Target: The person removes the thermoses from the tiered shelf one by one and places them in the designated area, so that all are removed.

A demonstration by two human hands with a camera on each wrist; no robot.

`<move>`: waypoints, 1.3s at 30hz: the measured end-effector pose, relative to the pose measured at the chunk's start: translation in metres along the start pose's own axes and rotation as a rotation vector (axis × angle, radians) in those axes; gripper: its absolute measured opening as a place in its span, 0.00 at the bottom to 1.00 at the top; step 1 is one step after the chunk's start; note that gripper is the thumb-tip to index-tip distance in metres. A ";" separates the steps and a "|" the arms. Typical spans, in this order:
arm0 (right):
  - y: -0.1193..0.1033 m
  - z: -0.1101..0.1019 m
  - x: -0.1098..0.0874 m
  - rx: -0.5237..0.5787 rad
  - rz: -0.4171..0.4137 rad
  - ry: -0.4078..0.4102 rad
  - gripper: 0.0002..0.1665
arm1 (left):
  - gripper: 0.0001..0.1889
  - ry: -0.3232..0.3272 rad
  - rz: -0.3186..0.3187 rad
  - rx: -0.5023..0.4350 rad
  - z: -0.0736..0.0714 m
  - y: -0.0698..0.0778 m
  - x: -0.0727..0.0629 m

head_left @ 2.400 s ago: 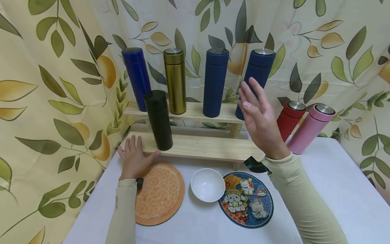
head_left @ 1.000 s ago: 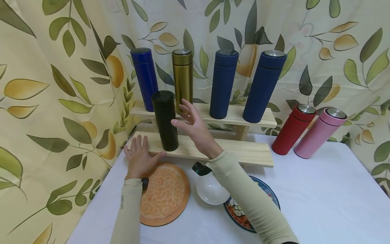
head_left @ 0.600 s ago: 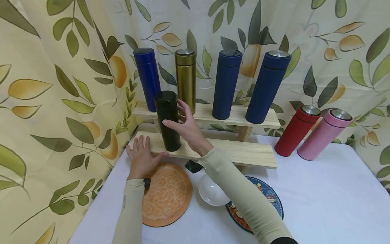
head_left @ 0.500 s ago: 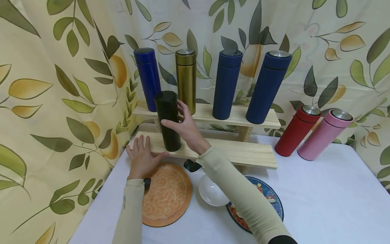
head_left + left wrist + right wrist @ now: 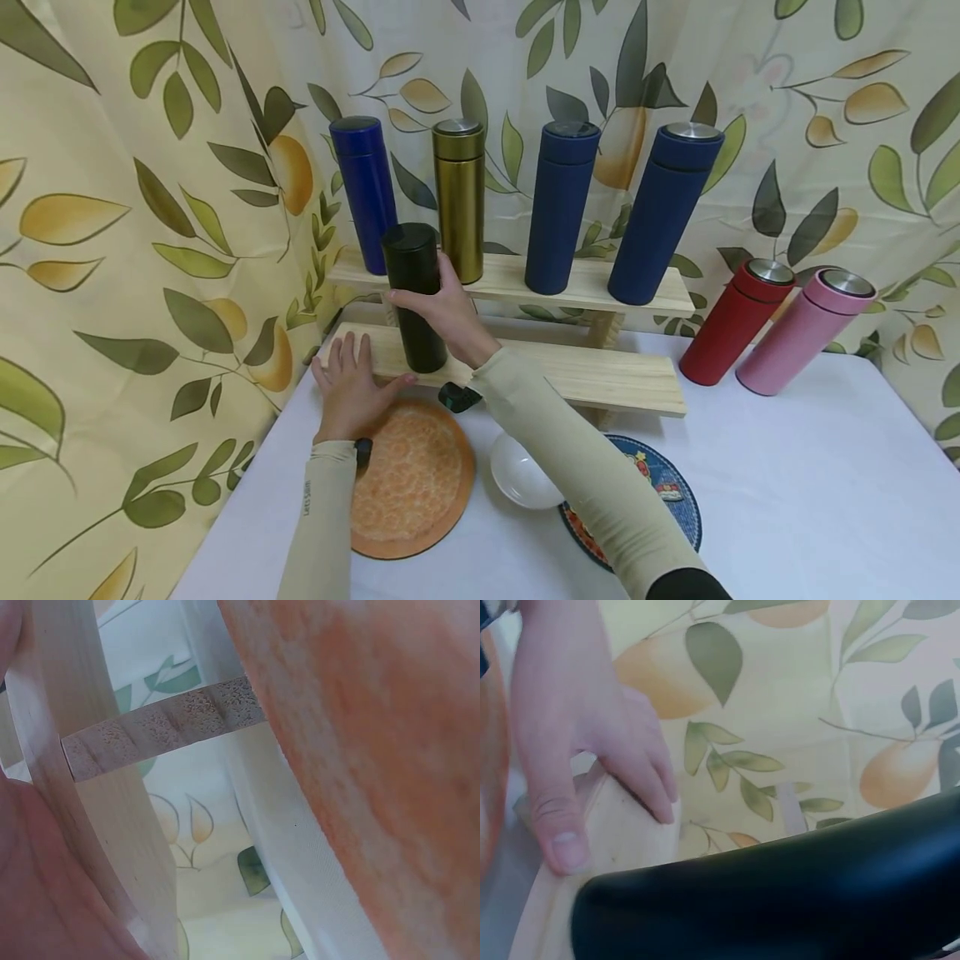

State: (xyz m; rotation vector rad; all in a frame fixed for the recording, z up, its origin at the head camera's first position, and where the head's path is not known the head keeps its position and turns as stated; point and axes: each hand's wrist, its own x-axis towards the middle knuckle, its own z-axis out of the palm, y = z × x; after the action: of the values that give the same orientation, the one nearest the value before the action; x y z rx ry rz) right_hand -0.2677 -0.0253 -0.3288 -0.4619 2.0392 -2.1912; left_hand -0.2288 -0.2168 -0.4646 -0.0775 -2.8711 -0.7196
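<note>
A black thermos bottle [image 5: 411, 258] stands upright on the left part of the lower wooden shelf [image 5: 585, 371]. My right hand [image 5: 452, 317] holds it at mid-height, thumb across the front; the other fingers go behind it and are partly hidden. In the right wrist view the dark bottle [image 5: 780, 900] fills the lower part. My left hand [image 5: 351, 396] rests on the left end of that shelf, fingers spread nearly straight over the board and thumb along the front edge. The right wrist view shows the same left hand [image 5: 577, 735] on the board, just beside the bottle's base.
On the upper shelf stand a blue bottle [image 5: 363, 196], a gold bottle [image 5: 459, 208] and two navy bottles [image 5: 562, 208]. Red [image 5: 735, 325] and pink [image 5: 804, 333] bottles stand at right. In front lie an orange round mat [image 5: 412, 492], white bowl [image 5: 521, 475] and cartoon mat [image 5: 678, 500].
My right hand has come left from in front of the rightmost navy bottle and taken hold of the black bottle. The left hand stays on the shelf end. The view has shifted slightly.
</note>
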 end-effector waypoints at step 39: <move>-0.028 -0.067 -0.049 -0.031 -0.180 0.140 0.47 | 0.63 -0.024 0.000 0.009 -0.001 0.003 -0.001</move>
State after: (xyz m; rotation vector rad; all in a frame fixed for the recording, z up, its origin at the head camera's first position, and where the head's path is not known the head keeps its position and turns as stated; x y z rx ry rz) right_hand -0.2373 0.0553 -0.3118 -0.5289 2.1835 -2.3586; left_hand -0.2274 -0.2149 -0.4625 -0.0861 -2.8964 -0.7101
